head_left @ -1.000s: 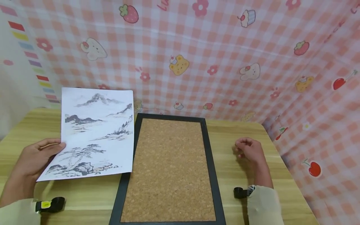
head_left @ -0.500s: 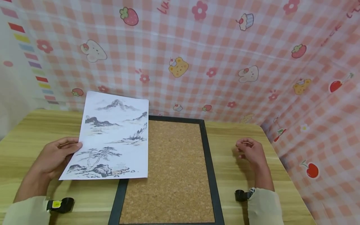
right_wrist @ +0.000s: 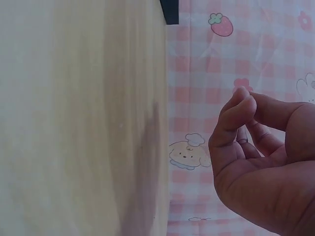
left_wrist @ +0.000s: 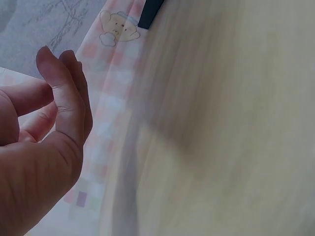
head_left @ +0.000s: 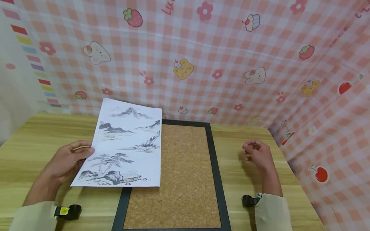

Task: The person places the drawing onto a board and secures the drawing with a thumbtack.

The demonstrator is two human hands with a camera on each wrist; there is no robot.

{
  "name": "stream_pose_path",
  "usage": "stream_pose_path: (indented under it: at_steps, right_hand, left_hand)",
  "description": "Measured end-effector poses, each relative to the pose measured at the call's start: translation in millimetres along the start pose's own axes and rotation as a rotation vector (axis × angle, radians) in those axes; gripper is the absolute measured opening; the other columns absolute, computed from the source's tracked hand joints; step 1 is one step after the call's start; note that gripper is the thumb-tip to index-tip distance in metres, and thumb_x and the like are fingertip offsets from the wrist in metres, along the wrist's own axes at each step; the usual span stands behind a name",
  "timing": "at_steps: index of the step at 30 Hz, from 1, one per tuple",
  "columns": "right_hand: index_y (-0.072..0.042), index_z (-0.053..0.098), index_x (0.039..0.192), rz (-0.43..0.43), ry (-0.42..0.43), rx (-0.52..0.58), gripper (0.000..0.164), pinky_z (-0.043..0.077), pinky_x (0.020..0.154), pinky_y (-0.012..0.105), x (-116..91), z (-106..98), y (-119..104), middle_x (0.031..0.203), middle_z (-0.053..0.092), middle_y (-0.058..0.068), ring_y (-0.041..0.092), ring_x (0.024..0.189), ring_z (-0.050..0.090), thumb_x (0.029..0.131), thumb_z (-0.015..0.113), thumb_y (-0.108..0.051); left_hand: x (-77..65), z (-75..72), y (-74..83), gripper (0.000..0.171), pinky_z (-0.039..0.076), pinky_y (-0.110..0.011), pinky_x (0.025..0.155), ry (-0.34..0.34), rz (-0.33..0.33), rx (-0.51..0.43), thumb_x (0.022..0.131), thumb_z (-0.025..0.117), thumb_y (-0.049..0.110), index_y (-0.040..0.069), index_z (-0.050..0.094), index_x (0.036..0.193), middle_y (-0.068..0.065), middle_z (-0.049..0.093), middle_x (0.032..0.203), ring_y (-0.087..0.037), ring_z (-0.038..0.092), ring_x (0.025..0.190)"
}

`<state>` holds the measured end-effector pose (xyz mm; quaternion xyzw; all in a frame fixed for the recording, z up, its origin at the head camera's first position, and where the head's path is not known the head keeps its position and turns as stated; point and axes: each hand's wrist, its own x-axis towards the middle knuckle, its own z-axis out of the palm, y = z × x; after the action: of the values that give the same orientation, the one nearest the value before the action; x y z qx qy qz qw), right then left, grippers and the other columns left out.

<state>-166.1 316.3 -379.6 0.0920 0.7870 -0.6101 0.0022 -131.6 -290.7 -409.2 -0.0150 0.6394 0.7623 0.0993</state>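
Note:
In the head view, a white sheet of paper [head_left: 124, 138] printed with an ink landscape of mountains and pines hangs tilted above the table. My left hand [head_left: 69, 160] pinches its left edge between thumb and fingers; the sheet's back [left_wrist: 49, 24] shows at the top left of the left wrist view. Below it lies a cork board [head_left: 189, 176] with a black frame [head_left: 215, 166], its upper left part hidden by the paper. To the right of the board, my right hand [head_left: 258, 155] hovers over the table with loosely curled fingers, holding nothing.
The light wood table [head_left: 95, 208] reaches back to a pink checked cloth [head_left: 162, 48] with cartoon prints, which also hangs along the right side. A black wrist camera [head_left: 69, 211] sits on the left wrist, another camera [head_left: 248, 200] on the right.
My left hand has carried the paper to the right, so it now covers part of the cork board, and its top leans further right. The right hand has barely moved.

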Motion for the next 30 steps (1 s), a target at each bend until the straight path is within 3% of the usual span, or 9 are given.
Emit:
stream_pose_path:
  at_steps: [18, 21, 25, 28, 30]
  right_hand:
    - [0.000, 0.061, 0.109, -0.064, 0.026, -0.022, 0.017, 0.059, 0.062, 0.028, -9, 4, -15, 0.089, 0.064, -0.008, 0.008, 0.078, 0.063, 0.103, 0.062, -0.016]
    - [0.004, 0.059, 0.114, -0.072, 0.036, -0.045, 0.024, 0.059, 0.063, 0.028, -10, 5, -17, 0.089, 0.064, -0.008, 0.008, 0.078, 0.063, 0.103, 0.061, -0.016]
    - [-0.001, 0.062, 0.109, -0.095, 0.040, -0.052, 0.019, 0.059, 0.063, 0.028, -11, 8, -21, 0.090, 0.063, -0.006, 0.010, 0.079, 0.063, 0.103, 0.062, -0.019]
    - [-0.004, 0.062, 0.105, -0.114, 0.037, -0.049, 0.016, 0.059, 0.062, 0.027, -10, 11, -25, 0.089, 0.063, -0.005, 0.011, 0.079, 0.063, 0.102, 0.063, -0.020]
    - [0.000, 0.061, 0.109, -0.115, 0.034, -0.058, 0.022, 0.059, 0.062, 0.027, -11, 12, -26, 0.089, 0.063, -0.007, 0.011, 0.079, 0.063, 0.103, 0.063, -0.021]
  left_hand:
    - [0.5, 22.1, -6.2, 0.017, 0.061, -0.032, 0.061, -0.047, -0.003, 0.112, 0.102, 0.062, 0.007, 0.021, 0.070, 0.106, 0.001, 0.074, 0.094, -0.017, 0.072, 0.075]
    - [0.7, 24.8, -4.6, 0.014, 0.061, -0.031, 0.062, -0.043, -0.012, 0.149, 0.101, 0.063, 0.009, 0.019, 0.069, 0.108, 0.002, 0.074, 0.094, -0.017, 0.072, 0.076]
    - [2.8, 26.8, -0.7, 0.013, 0.061, -0.030, 0.064, -0.057, -0.009, 0.168, 0.101, 0.063, 0.009, 0.016, 0.069, 0.110, 0.002, 0.074, 0.096, -0.017, 0.072, 0.078]
    - [6.4, 29.5, 0.0, 0.014, 0.062, -0.031, 0.067, -0.091, -0.001, 0.177, 0.102, 0.062, 0.006, 0.011, 0.067, 0.113, 0.000, 0.074, 0.097, -0.018, 0.072, 0.081]
    - [7.8, 31.6, -0.8, 0.015, 0.062, -0.031, 0.068, -0.111, -0.009, 0.183, 0.102, 0.060, 0.005, 0.006, 0.066, 0.116, -0.001, 0.074, 0.098, -0.018, 0.072, 0.083]
